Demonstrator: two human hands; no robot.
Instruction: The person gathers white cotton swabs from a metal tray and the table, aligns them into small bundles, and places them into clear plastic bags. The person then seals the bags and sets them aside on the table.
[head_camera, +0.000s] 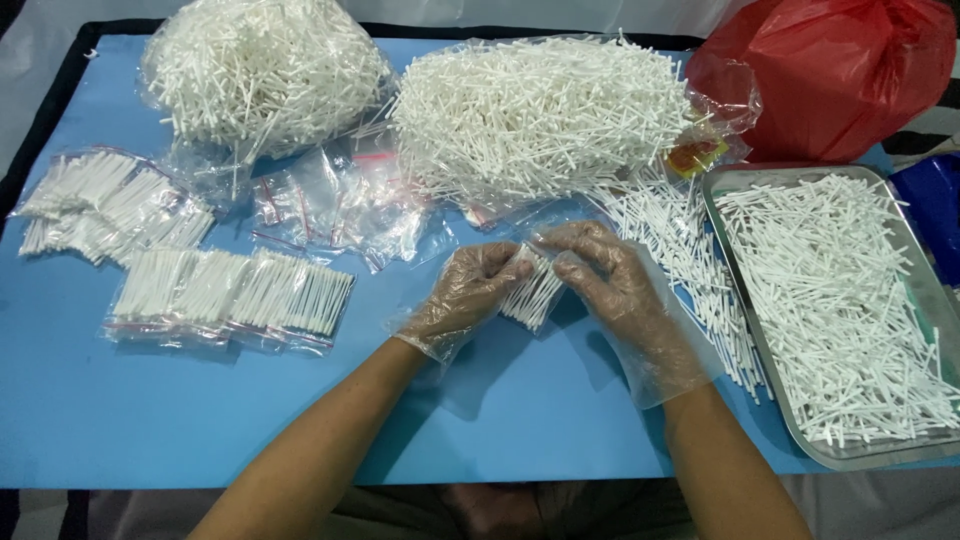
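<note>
Above the middle of the blue desk (150, 420), the left hand (470, 295) and the right hand (615, 285), both in loose clear plastic gloves, pinched a small clear plastic bag of white cotton swabs (532, 292) between their fingertips. Just right of them lay loose white swabs (690, 260) beside a metal tray (800, 440) full of more. Filled small bags (235, 295) lay to the left, well apart, and two big clear sacks of swabs (540, 110) behind.
</note>
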